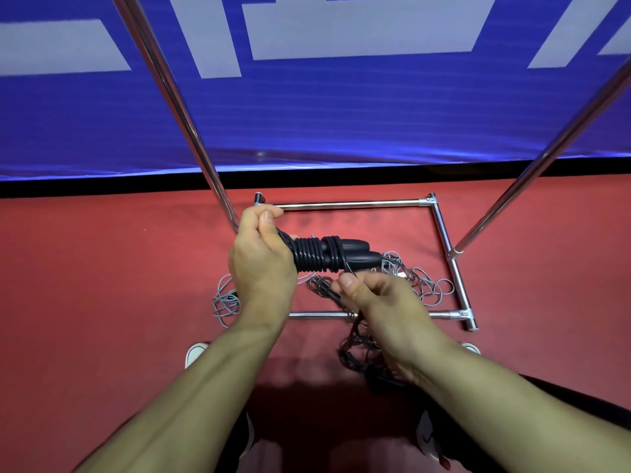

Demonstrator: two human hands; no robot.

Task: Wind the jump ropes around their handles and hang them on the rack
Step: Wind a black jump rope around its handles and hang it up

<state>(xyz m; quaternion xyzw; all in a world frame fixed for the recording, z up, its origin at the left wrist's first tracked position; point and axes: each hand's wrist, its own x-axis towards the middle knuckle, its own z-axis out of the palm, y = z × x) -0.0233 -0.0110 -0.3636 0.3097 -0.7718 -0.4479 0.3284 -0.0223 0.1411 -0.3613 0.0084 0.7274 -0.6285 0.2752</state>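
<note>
My left hand [261, 257] grips one end of a pair of black jump rope handles [341, 256] held side by side, with dark rope wound in tight coils around their middle. My right hand [375, 302] sits just below the handles' free end and pinches the thin dark rope [355, 343], which hangs in a loose tangle down past my wrist. Loose grey jump ropes [423, 285] lie tangled on the floor inside the rack's base, with another grey bundle [225, 300] to the left.
The chrome rack's base frame [351, 204] lies on the red floor, its two uprights [191, 131] rising left and right of my hands. A blue and white banner [341, 97] hangs behind. My shoes [194, 353] show at the bottom.
</note>
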